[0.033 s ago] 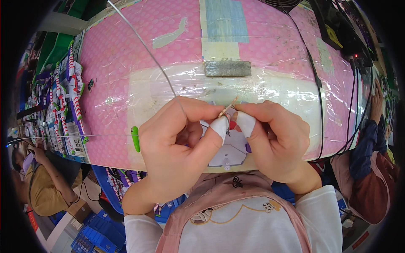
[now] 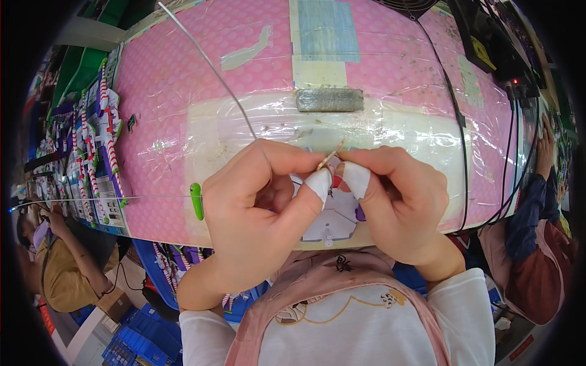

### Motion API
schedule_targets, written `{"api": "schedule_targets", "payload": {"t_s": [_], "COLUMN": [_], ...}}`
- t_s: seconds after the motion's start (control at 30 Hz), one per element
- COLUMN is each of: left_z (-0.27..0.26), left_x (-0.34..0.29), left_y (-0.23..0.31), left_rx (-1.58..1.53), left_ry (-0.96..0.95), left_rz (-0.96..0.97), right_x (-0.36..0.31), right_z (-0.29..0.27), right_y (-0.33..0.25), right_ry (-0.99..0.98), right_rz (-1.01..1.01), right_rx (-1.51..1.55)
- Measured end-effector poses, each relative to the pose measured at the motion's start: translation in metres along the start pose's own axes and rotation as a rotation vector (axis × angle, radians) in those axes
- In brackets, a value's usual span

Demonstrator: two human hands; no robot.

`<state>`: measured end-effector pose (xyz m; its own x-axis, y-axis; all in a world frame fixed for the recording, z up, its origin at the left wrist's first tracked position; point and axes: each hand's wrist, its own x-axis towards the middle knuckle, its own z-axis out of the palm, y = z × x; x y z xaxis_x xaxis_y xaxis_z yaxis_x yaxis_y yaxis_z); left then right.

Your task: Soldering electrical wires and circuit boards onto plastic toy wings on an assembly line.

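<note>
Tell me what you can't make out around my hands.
- Thin piece at your left hand's fingertips: head view, too small to identify.
- Pale panel: head view, partly hidden by your left hand and right hand.
- Dark grille: head view, cut off by the top edge.
- Blue bin: head view, partly hidden by the table.

A white short-sleeved shirt [image 2: 366, 332] bears a tan-outlined print [image 2: 292, 313], partly striped, across the chest; a dusty-pink apron [image 2: 296, 277] overlies it, marked with a small black motif [image 2: 342, 264]; white wraps [image 2: 357, 180] encase both thumbs
</note>
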<state>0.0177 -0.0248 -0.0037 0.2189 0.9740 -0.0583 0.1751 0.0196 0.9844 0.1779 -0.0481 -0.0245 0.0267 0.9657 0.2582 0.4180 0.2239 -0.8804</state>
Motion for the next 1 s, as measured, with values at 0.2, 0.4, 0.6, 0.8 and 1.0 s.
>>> {"api": "schedule_targets", "payload": {"t_s": [0.2,0.4,0.6,0.8,1.0], "left_z": [-0.004,0.001,-0.001,0.007,0.006], "left_x": [-0.001,0.003,0.012,0.039,0.042], "left_y": [0.001,-0.013,-0.016,-0.017,-0.015], "left_rx": [0.126,0.502,0.985,1.04,0.962], "left_ry": [-0.095,-0.018,-0.05,-0.14,-0.202], "left_rz": [0.084,0.689,1.025,0.729,0.452], "right_x": [0.009,0.01,0.033,0.105,0.098], "right_z": [-0.009,-0.014,-0.031,-0.015,-0.01], "right_y": [-0.001,0.003,-0.002,0.017,0.039], "right_ry": [-0.206,-0.273,-0.522,-0.711,-0.337], "right_rz": [0.495,0.55,0.755,0.259,0.03], "right_rx": [0.662,0.716,0.533,-0.352,-0.569]}}
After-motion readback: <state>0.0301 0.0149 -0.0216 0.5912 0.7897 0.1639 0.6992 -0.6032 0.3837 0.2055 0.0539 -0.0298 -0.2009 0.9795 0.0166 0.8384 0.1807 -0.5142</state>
